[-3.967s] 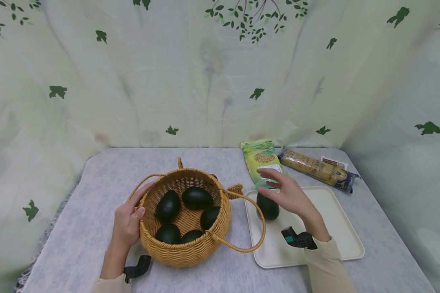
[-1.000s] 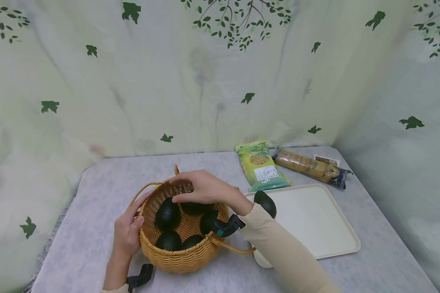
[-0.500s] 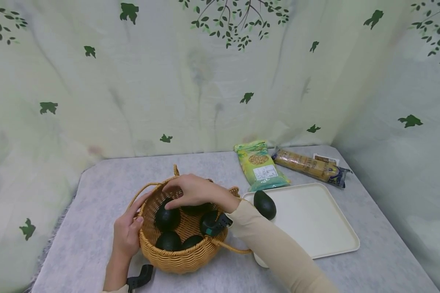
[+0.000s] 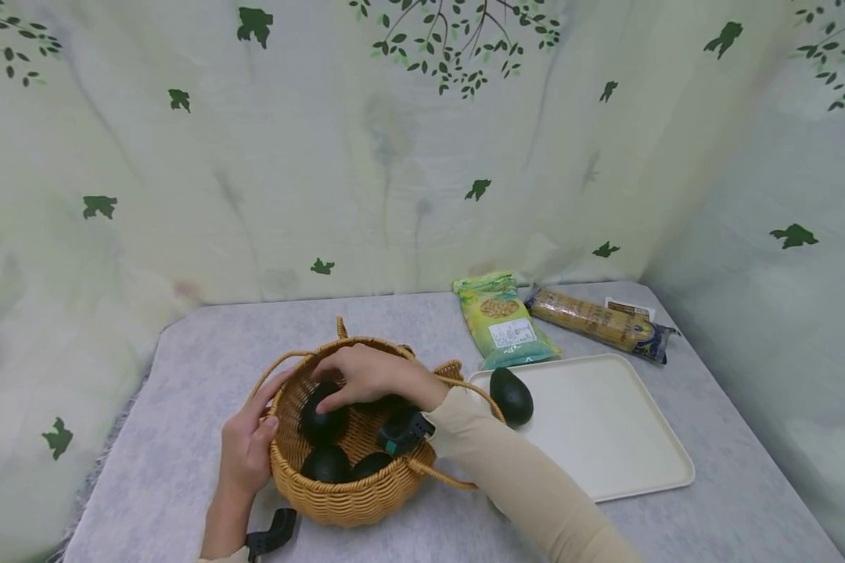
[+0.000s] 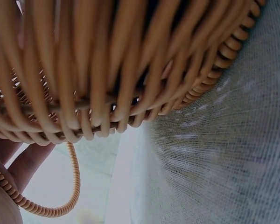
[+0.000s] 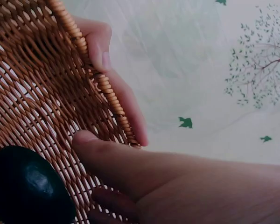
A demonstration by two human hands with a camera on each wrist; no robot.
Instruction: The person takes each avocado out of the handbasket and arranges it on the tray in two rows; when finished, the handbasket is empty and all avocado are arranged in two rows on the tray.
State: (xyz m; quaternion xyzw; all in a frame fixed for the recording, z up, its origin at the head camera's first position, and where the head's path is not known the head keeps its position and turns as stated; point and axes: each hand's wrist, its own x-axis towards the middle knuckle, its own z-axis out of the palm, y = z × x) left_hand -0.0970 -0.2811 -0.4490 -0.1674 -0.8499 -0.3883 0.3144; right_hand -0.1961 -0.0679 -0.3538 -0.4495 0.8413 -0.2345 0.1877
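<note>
My left hand (image 4: 246, 450) holds the left rim of a round wicker basket (image 4: 345, 507), beside one of its looped handles. Several dark green avocados lie inside, among them a left one (image 4: 322, 428) and a nearer one (image 4: 325, 466). Reaching in over the rim, my right hand (image 4: 369, 372) has its thumb over the left avocado. In the right wrist view, thumb and fingers stand apart, with an avocado (image 6: 30, 186) beside them and only weave in the gap. Behind the right hand and wrist, other avocados are partly hidden.
Right of the basket lies a cream tray (image 4: 620, 430) with one avocado (image 4: 512, 397) at its left end. Beyond it are a green-yellow bag (image 4: 503, 320) and a long pasta packet (image 4: 598, 320). The basket's right handle (image 4: 489, 399) reaches toward the tray.
From over the tray, my right hand has moved left into the basket, then lower toward the left avocado. My left hand stays on the rim. The tray's avocado remains there.
</note>
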